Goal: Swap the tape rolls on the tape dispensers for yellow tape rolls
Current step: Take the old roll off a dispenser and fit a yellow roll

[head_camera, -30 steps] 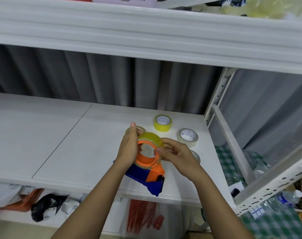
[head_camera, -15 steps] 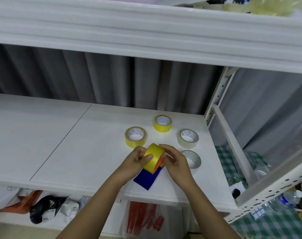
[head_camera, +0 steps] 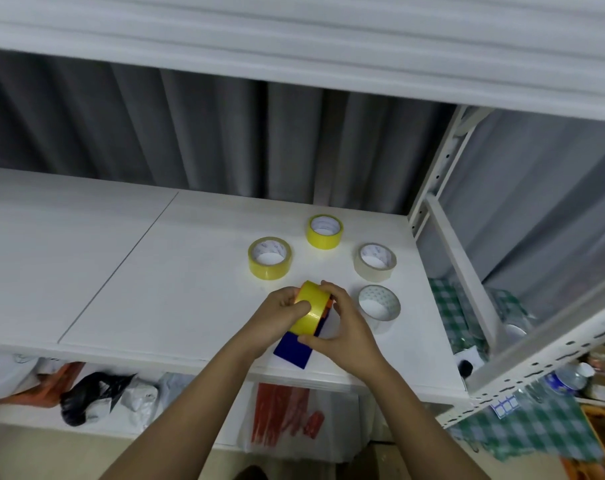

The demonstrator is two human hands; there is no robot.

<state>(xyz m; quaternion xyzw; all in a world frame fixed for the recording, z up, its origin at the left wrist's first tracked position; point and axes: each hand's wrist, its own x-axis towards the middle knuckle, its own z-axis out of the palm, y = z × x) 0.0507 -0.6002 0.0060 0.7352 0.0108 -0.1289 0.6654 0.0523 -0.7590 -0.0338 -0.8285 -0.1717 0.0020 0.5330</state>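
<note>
Both hands work at the near edge of the shelf (head_camera: 86, 271). The left hand (head_camera: 280, 315) curls its fingers and thumb round the yellow roll (head_camera: 311, 306), gripping it on its left face. The right hand (head_camera: 342, 327) closes on the dispenser (head_camera: 294, 351) from the right, thumb low near the blue handle and fingers over the top, next to the roll. The roll stands on edge between the two hands, against the orange hub of the dispenser, most of which is hidden. The step in hand appears to be seating the roll on the hub. To do it well: hold the dispenser steady with the right hand, keep the roll square to the hub, and press evenly with the left until it sits flush; whether it is fully seated cannot be told from this view. Just to the right of the right hand lies a clear roll (head_camera: 379, 303). Beyond the hands, a second yellow roll (head_camera: 270, 258) lies flat; further right is a beige roll (head_camera: 375, 261), and farthest back a third yellow roll (head_camera: 324, 231). No container stands on the shelf; bags (head_camera: 97, 396) lie on the level beneath, contents not discernible.
</note>
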